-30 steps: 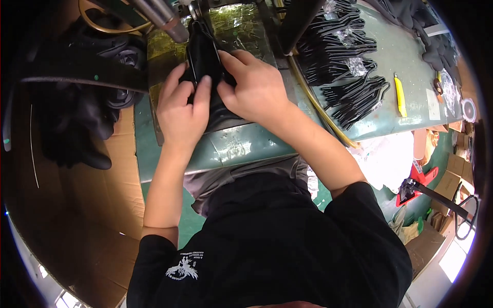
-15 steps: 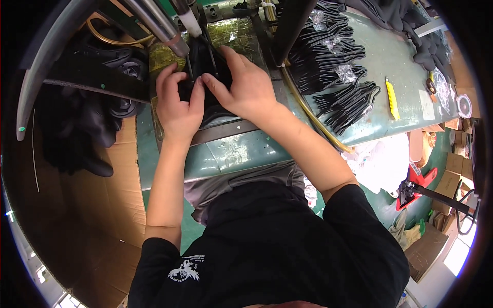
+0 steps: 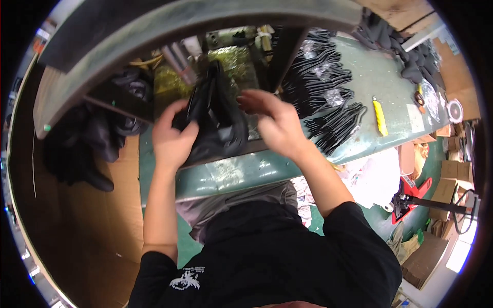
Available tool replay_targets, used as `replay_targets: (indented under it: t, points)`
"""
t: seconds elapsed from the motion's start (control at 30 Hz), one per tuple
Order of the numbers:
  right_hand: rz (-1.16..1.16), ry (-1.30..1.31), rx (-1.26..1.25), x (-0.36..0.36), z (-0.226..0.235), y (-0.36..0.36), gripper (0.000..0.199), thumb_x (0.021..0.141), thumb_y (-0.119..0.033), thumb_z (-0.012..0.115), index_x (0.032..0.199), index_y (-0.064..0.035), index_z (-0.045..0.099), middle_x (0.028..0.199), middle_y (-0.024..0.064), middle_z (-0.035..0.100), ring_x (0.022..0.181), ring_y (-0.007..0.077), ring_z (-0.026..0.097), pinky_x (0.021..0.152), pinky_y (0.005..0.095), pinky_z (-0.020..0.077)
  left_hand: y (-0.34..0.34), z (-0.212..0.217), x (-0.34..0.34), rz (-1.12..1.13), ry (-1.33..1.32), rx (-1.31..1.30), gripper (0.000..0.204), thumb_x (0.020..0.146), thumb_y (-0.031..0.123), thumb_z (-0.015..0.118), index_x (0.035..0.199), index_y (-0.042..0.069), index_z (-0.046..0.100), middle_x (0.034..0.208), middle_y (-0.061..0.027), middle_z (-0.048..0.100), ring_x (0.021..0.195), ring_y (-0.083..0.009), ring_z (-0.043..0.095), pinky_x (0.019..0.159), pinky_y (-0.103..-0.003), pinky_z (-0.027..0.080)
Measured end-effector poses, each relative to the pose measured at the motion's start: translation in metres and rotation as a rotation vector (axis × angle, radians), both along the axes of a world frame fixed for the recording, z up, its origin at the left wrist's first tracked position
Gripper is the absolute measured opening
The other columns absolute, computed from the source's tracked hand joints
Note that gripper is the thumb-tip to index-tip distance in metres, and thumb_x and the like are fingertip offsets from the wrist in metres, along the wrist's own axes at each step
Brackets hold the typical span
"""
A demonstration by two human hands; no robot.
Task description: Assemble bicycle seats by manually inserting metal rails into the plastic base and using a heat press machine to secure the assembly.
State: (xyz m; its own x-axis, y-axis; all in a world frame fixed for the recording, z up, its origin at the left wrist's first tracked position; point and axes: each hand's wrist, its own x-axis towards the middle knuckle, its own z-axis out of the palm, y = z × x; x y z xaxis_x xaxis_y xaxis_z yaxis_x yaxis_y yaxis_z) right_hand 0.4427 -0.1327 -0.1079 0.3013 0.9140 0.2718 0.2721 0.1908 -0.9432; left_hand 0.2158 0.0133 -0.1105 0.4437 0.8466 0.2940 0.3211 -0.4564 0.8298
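A black bicycle saddle [image 3: 233, 134] is tilted up in front of me, its hollow underside showing, with dark rails inside it. My left hand [image 3: 173, 136] grips its left edge, thumb on the near side and fingers partly hidden behind it. To the right of the saddle, my right hand [image 3: 275, 120] is off it, fingers apart and smeared by motion. Behind the saddle lies a work plate covered in yellowish film [image 3: 241, 60]. A metal rod of the machine [image 3: 179, 64] slants down toward the saddle's far left side.
A dark curved machine frame [image 3: 205, 23] arches across the far side. Bundled black bent rails [image 3: 328, 97] lie on the green table [image 3: 359, 61] beside a yellow cutter knife [image 3: 380, 118]. Black saddles [image 3: 97, 128] fill a cardboard box [image 3: 126, 205] on the left.
The saddle has come up off the plate toward me and tilted. My right hand has let go and moved right; my left hand stays on it. The view has shifted slightly.
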Motion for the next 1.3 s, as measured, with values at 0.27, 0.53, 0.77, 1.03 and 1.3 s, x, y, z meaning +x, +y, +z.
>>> replay_targets:
  t: [0.27,0.53,0.77,1.03,1.3]
  points:
    - [-0.195,-0.221,0.464,0.037,-0.061,-0.063,0.070,0.091,0.000,0.072,0.156,-0.0028,0.047,0.116,0.0112,0.069,0.106,0.0266,0.066,0.098,0.0378,0.0523,-0.086,0.071,0.016,-0.684,-0.500,-0.865,0.044,0.102,0.017,0.069,0.137,-0.008,0.060,0.132,-0.0215,0.072,0.119,-0.0275,0.072,0.105,-0.038,0.055]
    - [-0.746,0.325,0.051,0.091,0.055,-0.113,0.051,0.089,-0.019,0.083,0.127,0.0019,0.058,0.097,0.0092,0.068,0.070,0.0158,0.067,0.066,0.0320,0.0572,-0.134,0.127,0.056,-1.475,-0.661,-0.840,0.030,0.095,0.008,0.067,0.117,-0.013,0.071,0.112,-0.0320,0.073,0.093,-0.0418,0.075,0.080,-0.045,0.064]
    - [-0.688,0.169,-0.160,0.245,0.083,-0.082,0.058,0.085,-0.037,0.089,0.118,0.0055,0.068,0.088,0.0109,0.070,0.067,0.0170,0.064,0.066,0.0318,0.0548,-0.169,0.218,0.085,-1.669,-0.656,-1.416,0.011,0.087,0.002,0.060,0.083,-0.005,0.067,0.088,-0.0161,0.064,0.080,-0.0269,0.063,0.073,-0.035,0.048]
    - [-0.677,0.004,0.064,0.386,0.090,-0.005,0.049,0.095,-0.008,0.075,0.140,0.0072,0.061,0.126,0.0172,0.070,0.117,0.0224,0.071,0.096,0.0344,0.0615,-0.162,0.253,0.090,-1.618,-0.120,-1.696,0.026,0.091,0.011,0.070,0.073,-0.006,0.063,0.078,-0.0134,0.060,0.067,-0.0202,0.056,0.061,-0.031,0.041]
    - [-0.377,-0.442,-0.088,0.254,0.037,-0.034,0.034,0.097,-0.007,0.074,0.130,0.0007,0.071,0.144,0.0164,0.068,0.129,0.0271,0.068,0.108,0.0365,0.0555,-0.099,0.111,0.051,-1.533,-0.447,-0.692,0.026,0.083,-0.003,0.058,0.106,0.001,0.069,0.111,-0.0142,0.067,0.104,-0.0321,0.065,0.092,-0.040,0.052]
